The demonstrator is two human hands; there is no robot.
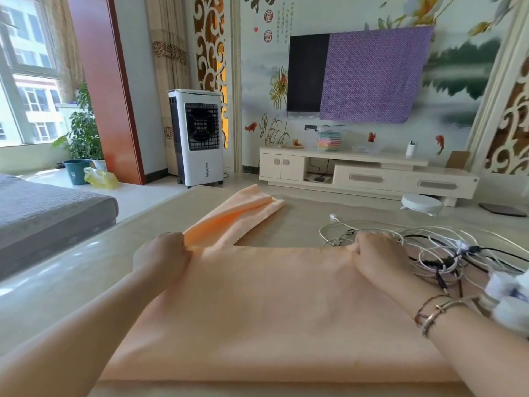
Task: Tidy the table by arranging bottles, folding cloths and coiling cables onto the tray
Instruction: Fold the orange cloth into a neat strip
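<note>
While the peach cloth [272,305] lies flat across the lower centre of the frame on the counter [57,282], the left hand [164,253] and right hand [378,253] each form a closed grip pinching its far edge at either corner. The long axis of the cloth runs left to right between both hands; an unfolded flap extends toward upper centre beyond the left hand. Tangled cables [446,250] lie just right of the right hand. No tray is visible. Probable next move: fold the far edge toward the body.
</note>
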